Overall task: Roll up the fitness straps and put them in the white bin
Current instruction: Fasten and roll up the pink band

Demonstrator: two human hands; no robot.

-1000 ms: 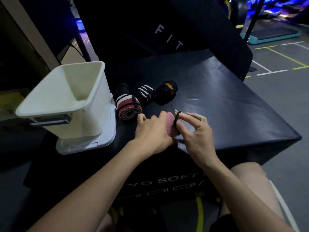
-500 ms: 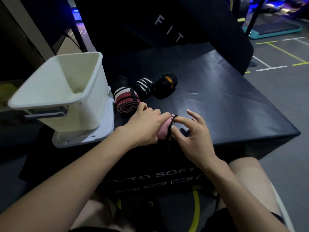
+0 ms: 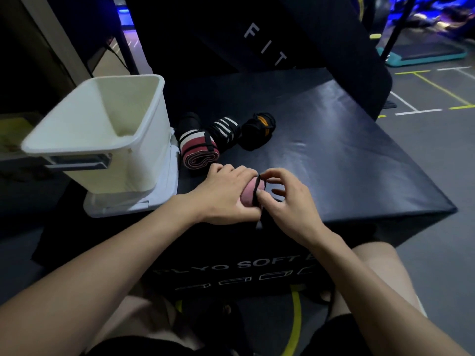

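My left hand (image 3: 226, 194) grips a rolled pink strap (image 3: 249, 194) near the front edge of the black plyo box (image 3: 347, 160). My right hand (image 3: 285, 201) pinches a thin black elastic loop (image 3: 256, 191) that runs around the roll's right end. Behind my hands lie several rolled straps: a red and white one (image 3: 199, 150), a black one with white stripes (image 3: 223, 129), a black one with orange (image 3: 258, 131) and a dark one (image 3: 189, 120). The white bin (image 3: 102, 140) stands at the left, tilted, and looks empty.
The bin rests on a white lid (image 3: 133, 204) at the box's left edge. A tall black padded block (image 3: 270, 42) rises behind the box. The gym floor with painted lines (image 3: 437, 98) lies to the right. My knees are below the box front.
My hands shifted slightly left with the pink roll. My right fingers curled in and carried the black elastic loop over the roll's end.
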